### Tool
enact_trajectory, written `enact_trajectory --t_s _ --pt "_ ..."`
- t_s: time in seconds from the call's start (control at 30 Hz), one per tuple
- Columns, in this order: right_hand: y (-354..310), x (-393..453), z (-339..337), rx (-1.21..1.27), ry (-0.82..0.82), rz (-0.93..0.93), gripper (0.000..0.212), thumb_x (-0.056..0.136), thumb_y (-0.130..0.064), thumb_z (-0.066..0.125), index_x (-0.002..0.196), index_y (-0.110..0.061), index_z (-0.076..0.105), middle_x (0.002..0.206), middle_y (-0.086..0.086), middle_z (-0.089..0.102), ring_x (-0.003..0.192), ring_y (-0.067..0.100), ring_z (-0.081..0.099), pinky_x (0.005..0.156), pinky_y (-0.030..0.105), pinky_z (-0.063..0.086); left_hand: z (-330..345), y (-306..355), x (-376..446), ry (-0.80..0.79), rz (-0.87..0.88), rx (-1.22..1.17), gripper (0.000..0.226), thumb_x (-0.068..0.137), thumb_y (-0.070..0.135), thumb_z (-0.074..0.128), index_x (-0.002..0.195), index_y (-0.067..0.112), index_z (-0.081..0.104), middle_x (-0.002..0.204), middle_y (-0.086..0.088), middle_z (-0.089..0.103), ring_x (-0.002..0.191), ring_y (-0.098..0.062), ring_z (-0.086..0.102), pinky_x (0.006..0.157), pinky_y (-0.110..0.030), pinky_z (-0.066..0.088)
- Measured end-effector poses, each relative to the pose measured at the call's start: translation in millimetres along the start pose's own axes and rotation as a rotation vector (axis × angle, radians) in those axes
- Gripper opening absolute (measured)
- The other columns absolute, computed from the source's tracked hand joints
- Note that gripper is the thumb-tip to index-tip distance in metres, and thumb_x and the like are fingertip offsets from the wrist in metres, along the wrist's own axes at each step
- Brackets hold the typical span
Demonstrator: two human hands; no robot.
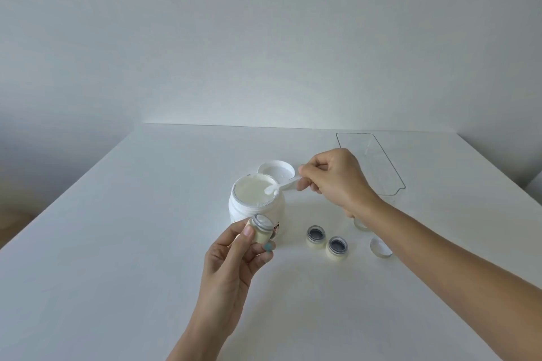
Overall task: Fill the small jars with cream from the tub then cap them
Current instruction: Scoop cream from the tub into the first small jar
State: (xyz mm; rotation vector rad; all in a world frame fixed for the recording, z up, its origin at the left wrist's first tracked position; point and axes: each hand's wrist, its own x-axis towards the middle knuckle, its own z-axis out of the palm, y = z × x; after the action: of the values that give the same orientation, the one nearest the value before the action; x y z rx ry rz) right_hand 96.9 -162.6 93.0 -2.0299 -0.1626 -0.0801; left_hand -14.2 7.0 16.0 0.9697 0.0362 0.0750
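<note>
An open white tub [255, 204] full of cream stands mid-table. My right hand [334, 179] grips a white plastic spoon [283, 186], whose bowl dips into the cream at the tub's right rim. In front of the tub, my left hand [237, 261] holds a small pale-yellow jar [262, 228] tilted toward me, its mouth showing white. Two more small jars [316, 236] [337, 248] stand upright to the right, their openings dark.
The tub's white lid [276, 170] lies upturned just behind it. A clear plastic tray [370, 162] sits at the back right. A small white cap [380, 247] rests near my right forearm, and another small round piece [360, 225] is partly hidden under the wrist.
</note>
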Motion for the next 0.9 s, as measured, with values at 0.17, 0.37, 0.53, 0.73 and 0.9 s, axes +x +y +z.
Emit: enact_trajectory --t_s 0.17,0.37,0.53,0.73,0.9 --pt "1 2 -13 -0.089 -0.004 -0.038 0.023 0.083 -0.014 0.062 0.061 -0.009 0.064 0.057 -0.007 0.071 0.048 0.007 0.049 0.050 0.024 0.047 -1 -1 1 0.006 -0.007 -0.013 0.018 0.083 0.022 0.062 0.086 0.009 0.074 0.073 -0.013 0.067 0.064 -0.017 0.067 0.062 -0.024 0.058" --pt "3 0 -26 -0.132 0.015 -0.080 0.024 0.086 -0.017 0.062 0.064 -0.009 0.065 0.058 -0.009 0.072 0.048 0.004 0.050 0.054 0.021 0.048 -2 -2 1 -0.001 -0.012 -0.022 0.025 0.072 0.030 0.073 0.086 0.009 0.073 0.074 -0.011 0.069 0.064 -0.017 0.067 0.063 -0.024 0.059" --pt "2 -7 -34 0.022 0.055 -0.075 0.023 0.089 -0.017 0.061 0.068 -0.009 0.066 0.063 -0.003 0.074 0.051 0.007 0.051 0.057 0.019 0.048 -3 -2 0 -0.002 -0.010 -0.043 0.026 0.073 0.026 0.074 0.091 0.008 0.072 0.075 -0.013 0.067 0.067 -0.018 0.069 0.064 -0.026 0.060" --pt "-2 -32 -38 0.168 -0.075 -0.176 0.013 0.092 -0.017 0.062 0.087 -0.015 0.074 0.073 -0.002 0.076 0.059 0.005 0.057 0.058 0.011 0.046 -2 2 -1 -0.052 0.012 -0.074 0.047 0.059 0.033 0.092 0.098 0.014 0.073 0.091 -0.011 0.073 0.082 -0.021 0.074 0.075 -0.027 0.059" --pt "-9 -54 -35 -0.023 -0.045 -0.435 0.010 0.087 -0.017 0.067 0.085 -0.021 0.075 0.075 -0.011 0.074 0.067 -0.002 0.065 0.065 0.006 0.044 1 3 -3 -0.071 0.026 -0.059 0.051 0.062 0.031 0.091 0.107 0.013 0.074 0.094 -0.009 0.076 0.089 -0.023 0.075 0.076 -0.025 0.058"
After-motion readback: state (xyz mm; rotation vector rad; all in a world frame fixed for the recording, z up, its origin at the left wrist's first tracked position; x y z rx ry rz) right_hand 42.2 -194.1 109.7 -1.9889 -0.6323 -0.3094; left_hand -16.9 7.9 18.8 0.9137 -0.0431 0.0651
